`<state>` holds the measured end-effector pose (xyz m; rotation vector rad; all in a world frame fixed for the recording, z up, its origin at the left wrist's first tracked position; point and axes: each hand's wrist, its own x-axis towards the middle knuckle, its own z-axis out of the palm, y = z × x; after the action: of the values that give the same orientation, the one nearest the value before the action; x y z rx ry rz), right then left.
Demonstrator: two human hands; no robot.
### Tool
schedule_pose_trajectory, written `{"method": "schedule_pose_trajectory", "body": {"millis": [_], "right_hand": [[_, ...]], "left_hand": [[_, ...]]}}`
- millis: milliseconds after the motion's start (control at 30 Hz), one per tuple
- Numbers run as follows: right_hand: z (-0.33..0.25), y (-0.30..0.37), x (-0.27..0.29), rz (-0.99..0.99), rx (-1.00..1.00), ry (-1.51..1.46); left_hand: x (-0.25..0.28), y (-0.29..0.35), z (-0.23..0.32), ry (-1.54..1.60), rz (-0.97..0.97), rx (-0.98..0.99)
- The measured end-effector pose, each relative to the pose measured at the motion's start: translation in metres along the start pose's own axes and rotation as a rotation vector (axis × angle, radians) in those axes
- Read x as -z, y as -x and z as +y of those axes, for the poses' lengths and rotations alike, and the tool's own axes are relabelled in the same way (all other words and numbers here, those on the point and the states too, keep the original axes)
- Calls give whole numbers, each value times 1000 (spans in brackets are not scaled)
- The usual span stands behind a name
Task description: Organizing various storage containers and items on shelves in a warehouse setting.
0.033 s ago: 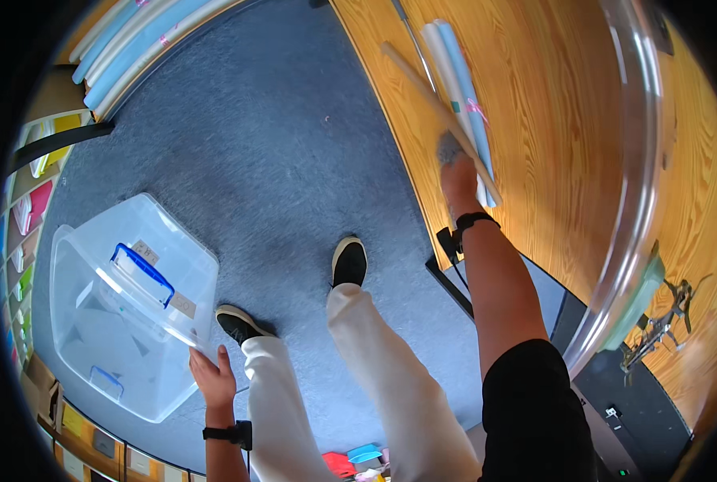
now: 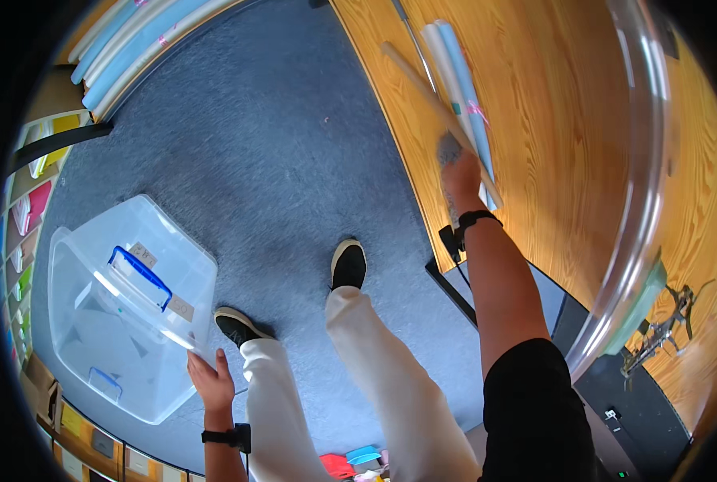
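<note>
On the wooden table at the right, my right hand (image 2: 461, 175) is closed around a fuzzy grey cloth (image 2: 448, 149), pressed close to the tabletop. Beside it lie a brown stick (image 2: 423, 87) and rolls of white and pale blue paper (image 2: 464, 88) tied with pink ribbon. At the lower left, the fingers of my left hand (image 2: 212, 384) are stretched out at the near corner of a large clear plastic box (image 2: 162, 233), thumb apart. The box has blue handles (image 2: 140, 278) and stands on the floor; the fingertips' exact contact with its rim is hard to tell.
A thin metal rod (image 2: 415, 40) lies near the paper rolls. A curved clear plastic edge (image 2: 647, 161) crosses the right side, near a metal apparatus (image 2: 659, 329). Shelves (image 2: 33, 205) with folders line the left; more paper rolls (image 2: 138, 40) lie at the far left.
</note>
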<state>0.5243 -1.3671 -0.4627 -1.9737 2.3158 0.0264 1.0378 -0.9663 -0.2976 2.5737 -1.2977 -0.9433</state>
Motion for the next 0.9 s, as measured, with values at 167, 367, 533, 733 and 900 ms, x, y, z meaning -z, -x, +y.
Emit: {"method": "schedule_pose_trajectory", "body": {"millis": [167, 367, 533, 733, 900], "right_hand": [[17, -63, 7, -87, -62, 84], [35, -71, 11, -272, -115, 207], [38, -49, 19, -289, -120, 190], [80, -66, 7, -249, -40, 221], [47, -52, -9, -60, -124, -24]], "left_hand": [[3, 3, 3, 7, 23, -4], [19, 8, 0, 52, 3, -42], [15, 23, -9, 28, -7, -36], [11, 16, 2, 48, -15, -79], [31, 22, 11, 28, 16, -39]]}}
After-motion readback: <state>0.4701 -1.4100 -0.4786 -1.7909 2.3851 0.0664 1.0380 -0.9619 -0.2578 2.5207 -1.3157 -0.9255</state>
